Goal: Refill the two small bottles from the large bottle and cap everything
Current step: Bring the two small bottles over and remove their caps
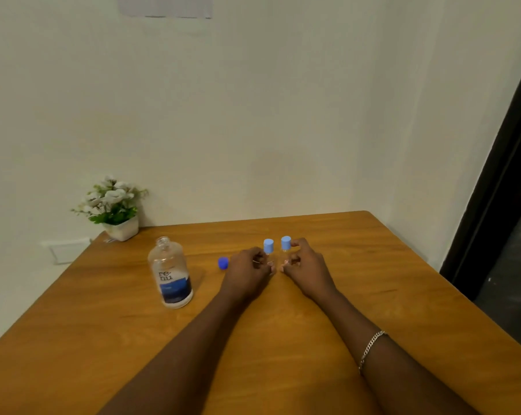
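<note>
While the potted plant (113,205) sits out of the way at the far left corner of the desk (283,324), the working things are lined up across the middle. Furthest left of these stands the large bottle (171,274), upright and clear, its neck open with no cap on it. Its dark blue cap (223,262) lies on the desk just to the right, between the bottle and the left hand, probably set there to be close by for closing up later.

Next comes the left hand (248,271), curled around the lower body of the left small bottle (268,254), which stands upright with its light blue cap on. Just beside it, the right small bottle (286,251) is likewise upright and capped, and the right hand (305,266) is closed around its body, with one finger up near the cap. The two hands are nearly touching at the fingertips, each gripping its own bottle, so the pair stands steady side by side. A bracelet (371,347) shows on the right wrist.

With both small caps on and only the large bottle open, either the pouring is over or it has not begun; the fill level in the small bottles is hidden by the fingers, so I cannot tell which.
</note>
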